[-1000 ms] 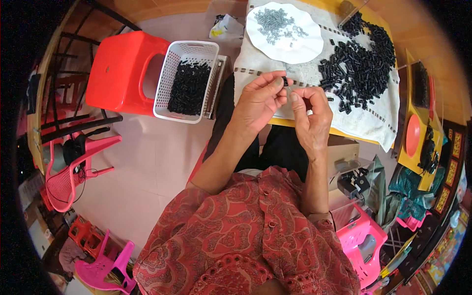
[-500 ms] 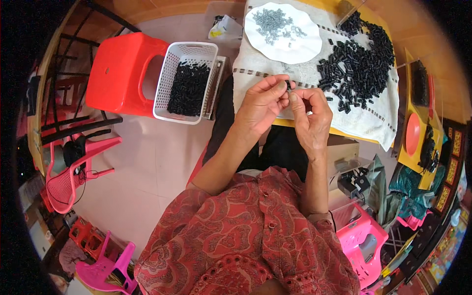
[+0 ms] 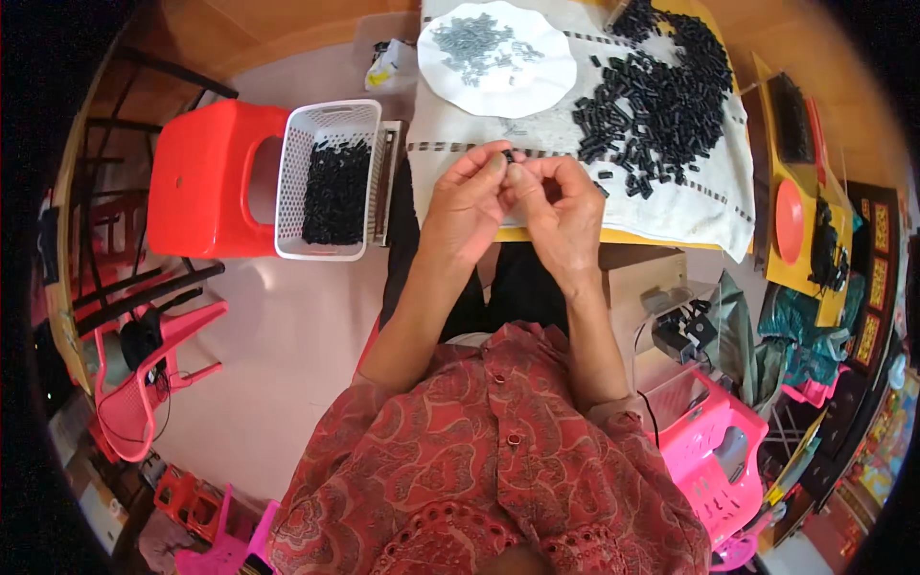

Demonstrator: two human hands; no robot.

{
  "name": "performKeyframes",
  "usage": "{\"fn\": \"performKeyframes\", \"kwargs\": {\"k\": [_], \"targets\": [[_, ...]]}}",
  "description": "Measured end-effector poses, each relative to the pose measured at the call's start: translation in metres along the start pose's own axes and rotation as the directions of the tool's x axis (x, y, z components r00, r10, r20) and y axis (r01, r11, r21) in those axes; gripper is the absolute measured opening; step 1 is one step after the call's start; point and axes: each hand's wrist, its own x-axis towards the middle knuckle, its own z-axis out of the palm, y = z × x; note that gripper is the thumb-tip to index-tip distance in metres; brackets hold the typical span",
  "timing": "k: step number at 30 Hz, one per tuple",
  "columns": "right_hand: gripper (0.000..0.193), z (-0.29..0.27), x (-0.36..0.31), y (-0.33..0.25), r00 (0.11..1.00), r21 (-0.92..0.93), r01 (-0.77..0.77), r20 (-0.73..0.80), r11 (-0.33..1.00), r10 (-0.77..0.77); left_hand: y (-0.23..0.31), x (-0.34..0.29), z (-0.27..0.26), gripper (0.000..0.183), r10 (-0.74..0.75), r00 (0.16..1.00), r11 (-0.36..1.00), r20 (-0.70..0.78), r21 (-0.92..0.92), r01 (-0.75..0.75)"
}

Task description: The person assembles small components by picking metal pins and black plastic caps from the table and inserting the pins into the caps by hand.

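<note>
Black piece (image 3: 509,156) between both hands (image 3: 460,209) (image 3: 565,225), left pinching it, right grip unclear, white plate (image 3: 551,38) beyond

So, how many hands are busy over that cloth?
2: the left hand, pinching a small black piece over the cloth's near edge, and the right hand, just right of it, fingertips close to that piece. No other hand shows.

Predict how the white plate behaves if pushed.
The white plate is probably stiff, its wavy rim holding shape. It may drag the cloth lying beneath. The small grey pieces on it look loose, so would likely slide.
</note>
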Motion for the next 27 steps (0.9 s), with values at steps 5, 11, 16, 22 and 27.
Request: {"fn": "performKeyframes", "kwargs": {"k": [5,11,16,22,27], "targets": [[0.014,0.004,-0.003,0.005,0.999,-0.042,0.028,-0.035,0.999,-0.030,0.002,0.000,0.000,0.021,-0.011,1.000,1.000,-0.029,-0.009,0.010],[0.011,-0.006,-0.007,-0.010,0.998,-0.066,0.055,0.007,0.996,-0.055,0.003,-0.002,0.006,0.019,-0.047,0.990,0.999,-0.132,-0.019,0.045],[0.007,-0.029,-0.006,0.005,0.989,-0.220,0.112,-0.069,0.969,-0.130,0.007,0.000,0.002,0.020,-0.063,0.994,0.996,-0.086,-0.073,0.057],[0.007,-0.074,0.011,0.026,0.953,-0.586,0.114,-0.165,0.802,-0.256,0.007,0.000,0.003,0.020,-0.065,0.995,0.993,-0.072,-0.108,0.057],[0.009,-0.087,0.025,0.035,0.929,-0.720,0.070,-0.204,0.690,-0.307,0.006,0.000,0.006,0.019,-0.072,0.992,0.995,-0.101,-0.074,0.065]]}}
